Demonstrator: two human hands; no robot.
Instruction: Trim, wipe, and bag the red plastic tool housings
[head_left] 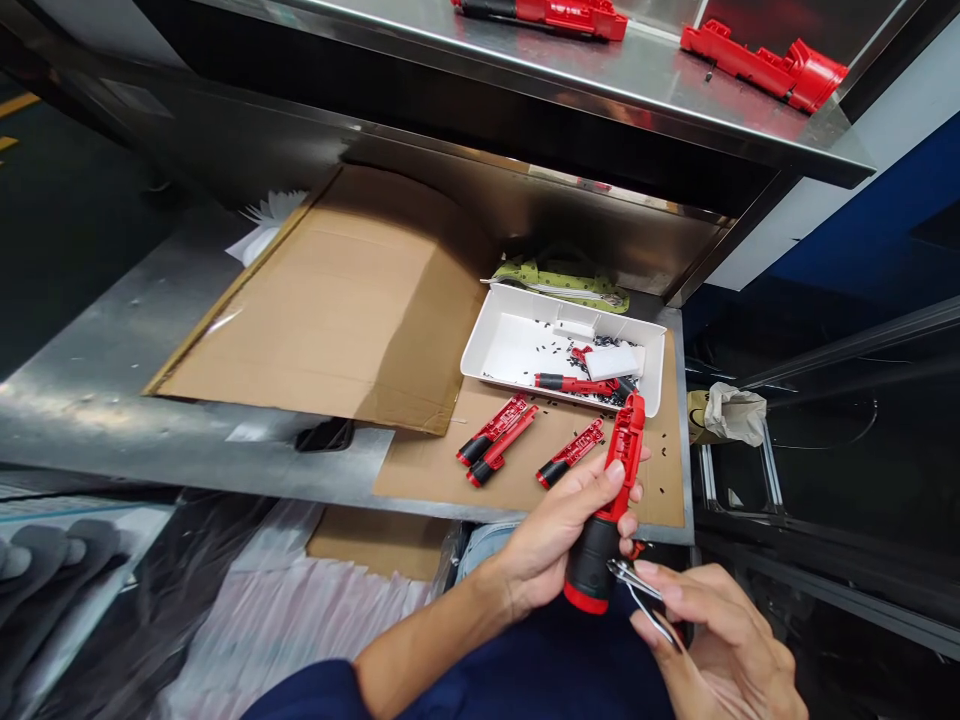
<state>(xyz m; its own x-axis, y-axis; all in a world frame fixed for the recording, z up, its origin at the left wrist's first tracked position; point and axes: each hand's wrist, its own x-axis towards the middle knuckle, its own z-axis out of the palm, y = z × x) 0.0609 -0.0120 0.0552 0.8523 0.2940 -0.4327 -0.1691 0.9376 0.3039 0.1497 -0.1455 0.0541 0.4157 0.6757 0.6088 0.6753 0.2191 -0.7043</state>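
My left hand [577, 510] is closed around a red-and-black plastic housing part [592, 560]. Its open red end points away from me and its black grip end towards me. In my right hand [720, 625] are small silver nippers [637, 580], their handles spread between thumb and fingers. The tip of the nippers is at the side edge of the black grip; whether it touches cannot be made out. Just beyond my left hand, a similar housing part [571, 452] lies on the cardboard, with a pair of housing parts [499, 438] to its left.
Behind them stands a white tray [487, 340] with small black bits, red pieces and a white block. A large cardboard sheet [322, 310] covers the bench's left part. Overhead, a metal shelf [652, 75] carries red housings [765, 65]. A bag-lined bin [731, 415] stands right.
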